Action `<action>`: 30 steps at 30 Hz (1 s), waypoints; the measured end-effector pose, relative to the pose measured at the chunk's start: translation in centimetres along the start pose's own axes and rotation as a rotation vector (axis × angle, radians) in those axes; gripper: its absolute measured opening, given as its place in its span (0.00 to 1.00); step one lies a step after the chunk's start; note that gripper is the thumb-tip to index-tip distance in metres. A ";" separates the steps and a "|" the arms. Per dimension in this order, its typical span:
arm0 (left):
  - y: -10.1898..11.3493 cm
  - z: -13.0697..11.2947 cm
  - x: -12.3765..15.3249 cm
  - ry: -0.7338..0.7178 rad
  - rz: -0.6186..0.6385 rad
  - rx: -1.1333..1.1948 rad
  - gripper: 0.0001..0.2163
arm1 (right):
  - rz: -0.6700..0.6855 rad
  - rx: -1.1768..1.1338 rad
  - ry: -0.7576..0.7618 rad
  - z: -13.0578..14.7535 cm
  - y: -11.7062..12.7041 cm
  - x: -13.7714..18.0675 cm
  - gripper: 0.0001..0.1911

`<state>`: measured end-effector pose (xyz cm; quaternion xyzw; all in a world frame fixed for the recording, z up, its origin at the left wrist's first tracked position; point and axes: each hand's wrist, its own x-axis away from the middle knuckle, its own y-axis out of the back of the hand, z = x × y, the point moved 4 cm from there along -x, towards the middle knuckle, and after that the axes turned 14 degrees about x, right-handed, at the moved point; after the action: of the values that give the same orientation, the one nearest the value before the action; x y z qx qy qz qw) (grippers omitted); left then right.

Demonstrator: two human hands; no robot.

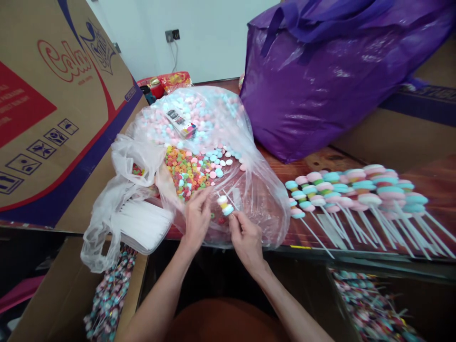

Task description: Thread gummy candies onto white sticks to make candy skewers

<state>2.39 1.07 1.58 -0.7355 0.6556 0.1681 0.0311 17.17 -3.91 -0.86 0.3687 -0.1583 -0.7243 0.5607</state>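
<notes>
My right hand (245,237) pinches a thin white stick carrying a few stacked sweets (225,205) in white, yellow and blue. My left hand (197,216) reaches into the open clear plastic bag (256,190), fingertips among the small colourful ring sweets (187,173); whether it grips one is hidden. Further back in the bag lie pink, white and blue round sweets (199,114). Both hands sit at the bag's near edge, a few centimetres apart.
Several finished candy sticks (349,194) lie in a row on the table to the right. A bag of white sticks (142,223) lies left. A purple bag (331,71) stands behind, a cardboard box (53,95) at left. Boxes of wrapped sticks (109,294) sit below.
</notes>
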 end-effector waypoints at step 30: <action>-1.3 3.2 -5.2 -0.021 0.321 -0.632 0.15 | -0.077 0.060 0.052 0.4 0.2 0.3 0.12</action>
<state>2.55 7.02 -0.18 -0.5945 0.6783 0.3728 -0.2180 16.99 -4.30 -0.60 0.4099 -0.1509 -0.7305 0.5250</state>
